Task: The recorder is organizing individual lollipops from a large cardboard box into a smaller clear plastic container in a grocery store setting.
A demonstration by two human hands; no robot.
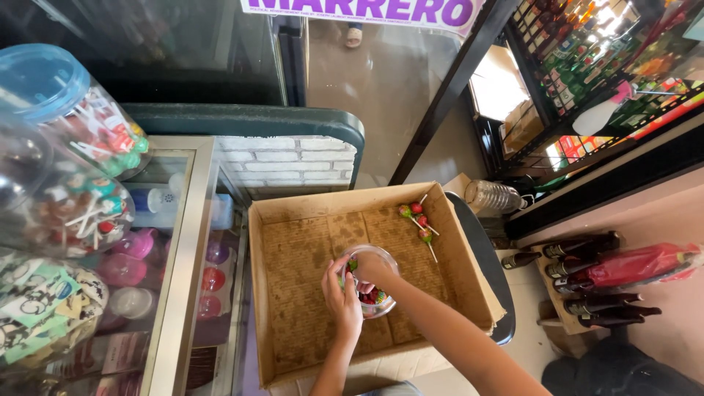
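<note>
Forearms reach down from the camera into a shallow brown cardboard box [293,293]. Item: small clear plastic jar [370,282] of red and green lollipops, tilted on the box floor near its middle. Left hand [343,301] cups the jar's side, grip closed on it to steady it. Right hand [372,268] dips into the mouth; its grip cannot be told. Loose lollipops [419,218] lie apart, near the far right corner.
</note>
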